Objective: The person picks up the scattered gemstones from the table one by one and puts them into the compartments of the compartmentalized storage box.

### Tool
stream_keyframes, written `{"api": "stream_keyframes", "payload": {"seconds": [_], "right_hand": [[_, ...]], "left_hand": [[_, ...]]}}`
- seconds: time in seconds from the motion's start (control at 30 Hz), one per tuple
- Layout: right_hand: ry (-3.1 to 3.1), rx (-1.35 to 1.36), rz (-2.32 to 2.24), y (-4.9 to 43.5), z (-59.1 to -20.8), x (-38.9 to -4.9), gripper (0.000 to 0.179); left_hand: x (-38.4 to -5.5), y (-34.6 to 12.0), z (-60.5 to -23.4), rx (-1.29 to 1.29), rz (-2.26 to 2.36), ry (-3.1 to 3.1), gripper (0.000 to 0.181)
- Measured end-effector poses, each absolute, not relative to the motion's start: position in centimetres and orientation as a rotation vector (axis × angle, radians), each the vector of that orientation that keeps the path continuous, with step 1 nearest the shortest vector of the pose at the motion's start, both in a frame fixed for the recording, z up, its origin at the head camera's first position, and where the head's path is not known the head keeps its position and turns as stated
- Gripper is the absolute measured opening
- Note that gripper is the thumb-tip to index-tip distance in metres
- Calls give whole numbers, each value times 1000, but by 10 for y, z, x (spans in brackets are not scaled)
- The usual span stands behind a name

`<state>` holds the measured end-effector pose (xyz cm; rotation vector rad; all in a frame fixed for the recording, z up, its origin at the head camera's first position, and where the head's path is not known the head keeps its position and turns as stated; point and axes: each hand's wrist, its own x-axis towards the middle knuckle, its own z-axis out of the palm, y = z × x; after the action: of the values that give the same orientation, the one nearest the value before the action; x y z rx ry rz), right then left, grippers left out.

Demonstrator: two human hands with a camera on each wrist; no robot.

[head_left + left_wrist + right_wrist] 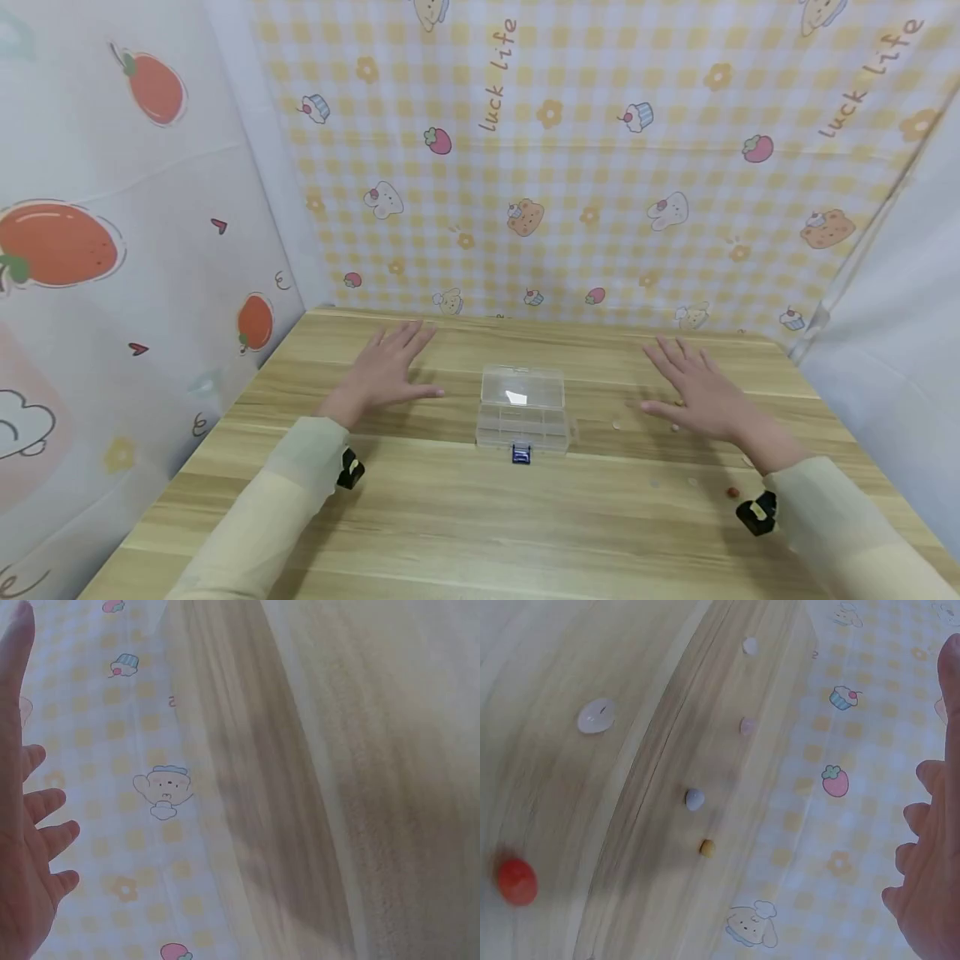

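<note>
A clear plastic compartment box (522, 427) stands mid-table with its lid (522, 383) raised at the back and a blue latch (521, 454) at the front. My left hand (384, 371), fingers spread, is held over the table to the box's left, holding nothing. On the other side, my right hand (705, 402) is likewise spread and holds nothing. Small pebble-like pieces lie scattered around and below the right hand: a red one (516, 882), a clear whitish one (596, 716), a pale grey one (694, 799), a yellow one (707, 847) and a pink one (747, 725).
A wood-grain table (450, 533) carries everything. Behind it hangs a yellow checked cloth (480, 175), with a fruit-print cloth (150, 275) along the left and a white cloth (892, 308) on the right. Each wrist wears a small black device.
</note>
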<state>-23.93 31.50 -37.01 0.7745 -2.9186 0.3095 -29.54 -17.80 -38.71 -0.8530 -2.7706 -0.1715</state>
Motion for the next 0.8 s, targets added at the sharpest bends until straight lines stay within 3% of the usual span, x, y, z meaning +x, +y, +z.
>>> {"api": "stream_keyframes", "payload": {"seconds": [0.53,0.8], "right_hand": [[-2803,762,562,339,-374,-209,87],[-2762,687,620,356,-382,-194,86]], "left_hand": [[-280,-162,-401,-903,-780,-2857,99],[-272,-150,-408,-867,-1101,-2893,86]]}}
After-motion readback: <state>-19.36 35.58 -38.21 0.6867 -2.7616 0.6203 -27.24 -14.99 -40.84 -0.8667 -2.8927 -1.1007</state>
